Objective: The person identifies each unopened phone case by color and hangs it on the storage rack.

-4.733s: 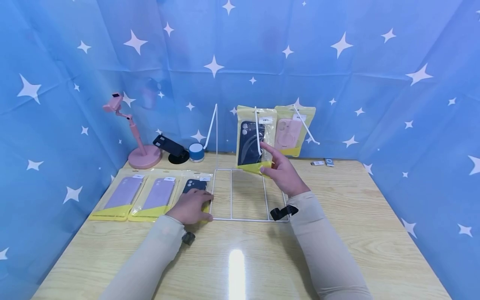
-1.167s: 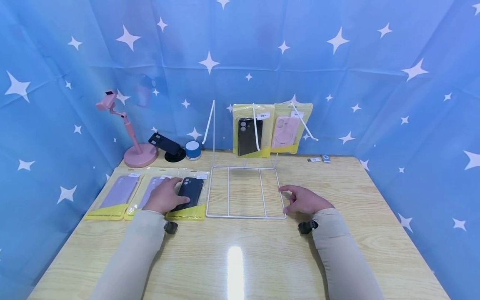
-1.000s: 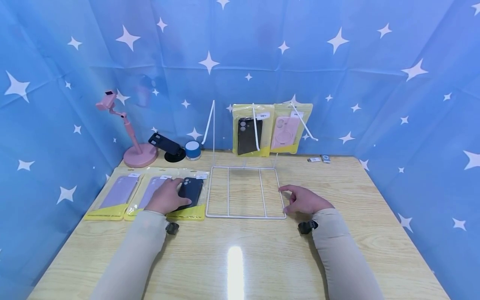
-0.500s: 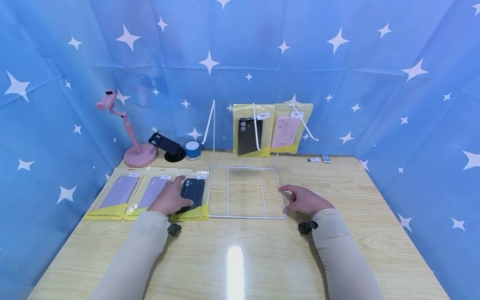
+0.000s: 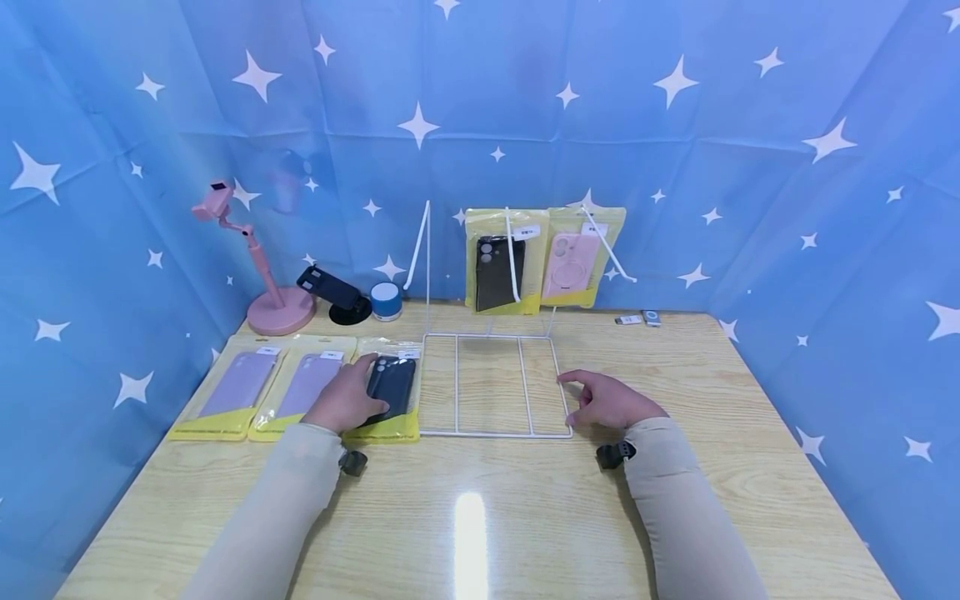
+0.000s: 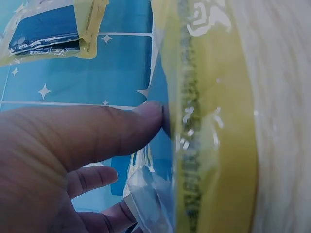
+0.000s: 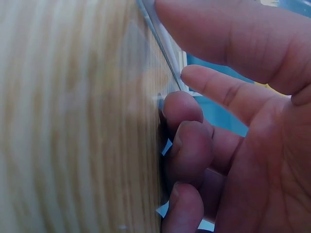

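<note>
My left hand (image 5: pixel 345 398) holds a bagged black phone case (image 5: pixel 392 385) flat on the table, its thumb on the case and its fingers near the bag's upper left part. In the left wrist view, the thumb (image 6: pixel 131 124) touches the clear and yellow bag (image 6: pixel 214 121). Two bagged lilac phone cases (image 5: pixel 242 383) lie to its left. My right hand (image 5: pixel 611 400) rests against the right bar of a white wire display rack (image 5: pixel 495 434), index finger and thumb touching it, other fingers curled near the table. Bagged black (image 5: pixel 495 279) and pink (image 5: pixel 567 258) phone cases hang on the rack's prongs.
The rack's left prong (image 5: pixel 417 246) carries no bag. Behind the flat bags stand a pink phone stand (image 5: pixel 281 312), a black phone on a round holder (image 5: pixel 330 287) and a blue speaker (image 5: pixel 386 302). Two small devices (image 5: pixel 637 318) lie at the back right.
Earlier my right hand was at the hanging black case; it now touches the rack's base. Recently my left hand has slid the flat black case's bag slightly right, while the right hand stays still.
</note>
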Demonstrator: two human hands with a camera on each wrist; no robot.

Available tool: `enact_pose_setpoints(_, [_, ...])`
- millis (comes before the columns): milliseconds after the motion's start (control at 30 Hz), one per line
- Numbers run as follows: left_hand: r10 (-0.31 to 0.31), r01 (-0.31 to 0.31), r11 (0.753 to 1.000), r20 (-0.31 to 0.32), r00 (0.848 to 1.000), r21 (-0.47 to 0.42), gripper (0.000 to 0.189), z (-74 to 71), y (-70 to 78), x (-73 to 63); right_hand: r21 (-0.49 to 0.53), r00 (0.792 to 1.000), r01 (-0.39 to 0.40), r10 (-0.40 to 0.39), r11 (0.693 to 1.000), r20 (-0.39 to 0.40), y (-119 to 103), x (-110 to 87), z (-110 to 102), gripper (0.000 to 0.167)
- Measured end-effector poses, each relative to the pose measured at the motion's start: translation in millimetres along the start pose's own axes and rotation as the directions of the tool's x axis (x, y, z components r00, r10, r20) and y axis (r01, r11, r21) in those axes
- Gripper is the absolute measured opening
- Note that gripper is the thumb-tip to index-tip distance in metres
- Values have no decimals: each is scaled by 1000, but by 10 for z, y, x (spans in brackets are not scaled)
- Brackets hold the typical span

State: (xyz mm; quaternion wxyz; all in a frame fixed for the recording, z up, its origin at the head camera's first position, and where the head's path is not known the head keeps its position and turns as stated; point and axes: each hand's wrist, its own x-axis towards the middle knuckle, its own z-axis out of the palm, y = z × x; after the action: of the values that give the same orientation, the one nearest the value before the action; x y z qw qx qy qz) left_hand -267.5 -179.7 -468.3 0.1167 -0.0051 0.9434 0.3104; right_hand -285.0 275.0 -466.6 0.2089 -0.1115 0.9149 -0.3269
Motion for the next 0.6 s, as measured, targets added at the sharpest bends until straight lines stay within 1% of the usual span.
enact_pose_setpoints(67, [5,-5,1000,4,1000,-5,95,6,-6,4,-4,1000,3,-3,1000,1,6,3,2,76])
enact_pose_setpoints(333, [-10,12,999,49,999,-32,89,4,-31,24,-12,1000,13,-13,1000,4,2,13,1,76])
enact_pose_setpoints(433, [17,-17,1000,51,999,-13,83,10,-34,34,-13,1000,9,-9,1000,5,3,13,1,76])
enact_pose_setpoints(600, [57,-58,998,27,998,37,74,20,-45,47,-11,1000,5,-5,1000,4,9,16,5,76])
